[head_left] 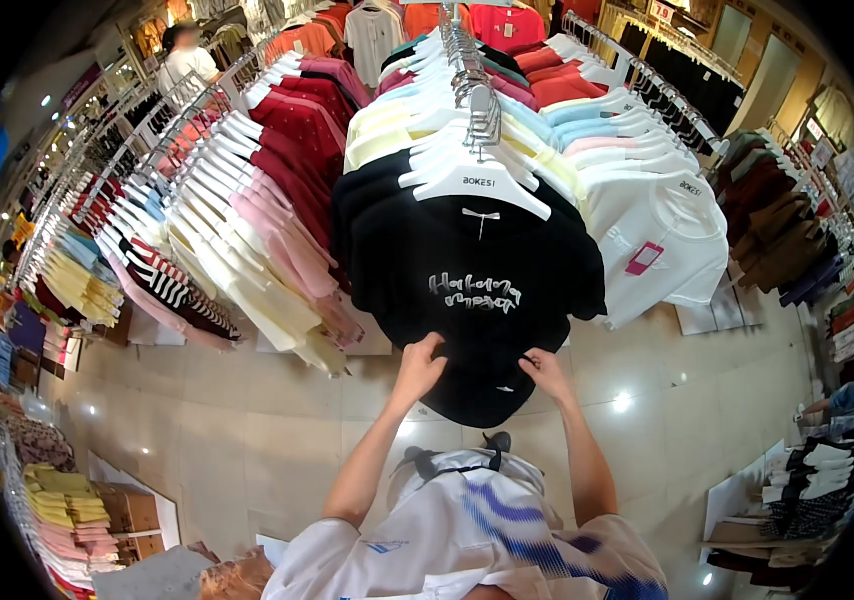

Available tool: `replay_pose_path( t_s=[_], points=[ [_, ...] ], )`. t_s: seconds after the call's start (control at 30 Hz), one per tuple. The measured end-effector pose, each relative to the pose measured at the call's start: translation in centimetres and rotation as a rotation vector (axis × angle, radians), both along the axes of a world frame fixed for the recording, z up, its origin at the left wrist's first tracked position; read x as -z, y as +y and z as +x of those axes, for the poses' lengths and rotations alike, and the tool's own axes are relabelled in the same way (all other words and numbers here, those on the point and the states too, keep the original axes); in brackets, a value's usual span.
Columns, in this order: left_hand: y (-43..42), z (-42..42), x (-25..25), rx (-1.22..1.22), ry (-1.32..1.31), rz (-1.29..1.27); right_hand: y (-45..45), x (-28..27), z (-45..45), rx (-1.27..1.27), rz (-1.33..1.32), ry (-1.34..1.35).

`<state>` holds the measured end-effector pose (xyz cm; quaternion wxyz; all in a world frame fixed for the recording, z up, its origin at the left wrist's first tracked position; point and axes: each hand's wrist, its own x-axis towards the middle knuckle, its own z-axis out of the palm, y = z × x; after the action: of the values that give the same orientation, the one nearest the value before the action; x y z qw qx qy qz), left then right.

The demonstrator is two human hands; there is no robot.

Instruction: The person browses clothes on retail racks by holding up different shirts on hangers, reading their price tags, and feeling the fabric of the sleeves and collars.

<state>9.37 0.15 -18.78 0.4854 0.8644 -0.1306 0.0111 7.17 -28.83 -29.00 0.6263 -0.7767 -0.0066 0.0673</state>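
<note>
A black T-shirt (477, 250) with white lettering hangs at the front of the middle rack. Its white hanger (482, 185) is printed "BOKESI". My left hand (420, 368) pinches the shirt's lower left side. On the lower right side, the fingers of my right hand (544, 372) close on the cloth too. Between my hands the hem droops toward me. More black shirts are packed right behind it. To the right hangs a white T-shirt (662, 235) with a pink tag (644, 258).
Another rack of red, pink and cream shirts (257, 210) runs along the left. Dark clothes (782, 210) hang at the right. A person (187, 60) in white stands at the far left. Pale tiled floor (277, 410) lies below, with folded clothes (62, 520) on low shelves.
</note>
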Motion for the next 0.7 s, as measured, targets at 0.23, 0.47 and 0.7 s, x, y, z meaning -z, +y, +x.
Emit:
replay_pose_path(
  t_s=[0.23,0.47,0.7],
  points=[
    [-2.6,0.4,-2.0,0.086,-0.182,0.163,7.8,-13.6,-1.7,-0.079,-0.323,-0.439],
    [-2.6,0.5,-4.3,0.100,-0.294,0.073,11.8,-15.4,0.0,0.008,-0.214,-0.582],
    [-0.3,-1.1,-2.9,0.125,-0.100,-0.063,11.2,-16.4,2.4,-0.090,-0.174,-0.480]
  ],
)
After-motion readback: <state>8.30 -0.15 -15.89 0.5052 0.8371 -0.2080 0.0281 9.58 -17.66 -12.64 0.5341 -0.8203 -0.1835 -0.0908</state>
